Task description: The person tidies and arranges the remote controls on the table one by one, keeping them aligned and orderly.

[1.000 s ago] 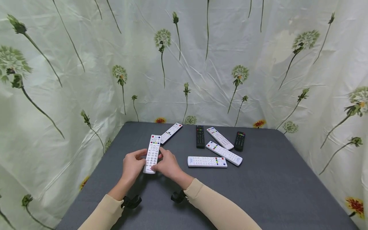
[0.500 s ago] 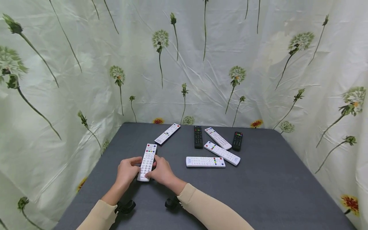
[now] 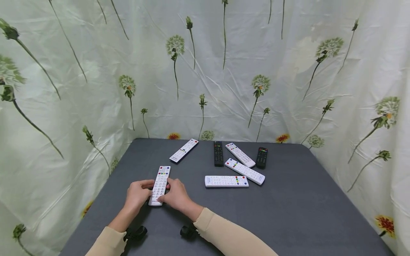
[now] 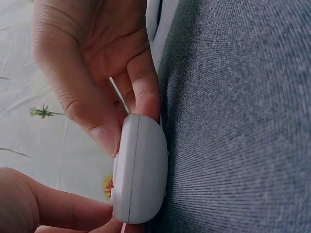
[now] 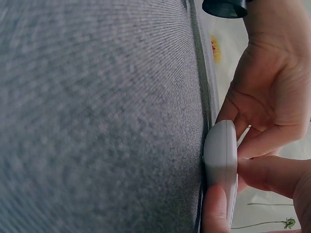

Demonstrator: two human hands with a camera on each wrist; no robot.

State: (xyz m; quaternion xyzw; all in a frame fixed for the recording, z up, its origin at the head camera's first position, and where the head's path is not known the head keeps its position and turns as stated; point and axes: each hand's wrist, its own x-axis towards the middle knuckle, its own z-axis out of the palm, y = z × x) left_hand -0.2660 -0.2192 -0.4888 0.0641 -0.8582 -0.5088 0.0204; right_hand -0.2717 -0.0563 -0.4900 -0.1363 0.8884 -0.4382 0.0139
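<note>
A white remote control with rows of buttons lies at the tabletop on the left, button side up and slightly slanted. My left hand pinches its left edge near the close end. From the other side my right hand grips it, the thumb over the lower buttons and fingers along the right edge. In the left wrist view the remote's rounded end appears right against the grey cloth, between the fingers of both hands. The right wrist view shows the same white end close on the cloth.
Behind the hands lies another white remote, set diagonally. To the right are a long black remote, a short black one and several white ones, including a sideways one. A floral curtain borders the grey table.
Both hands have brought the white remote down and toward the person, away from the diagonal white remote it overlapped in view. The head view has shifted slightly.
</note>
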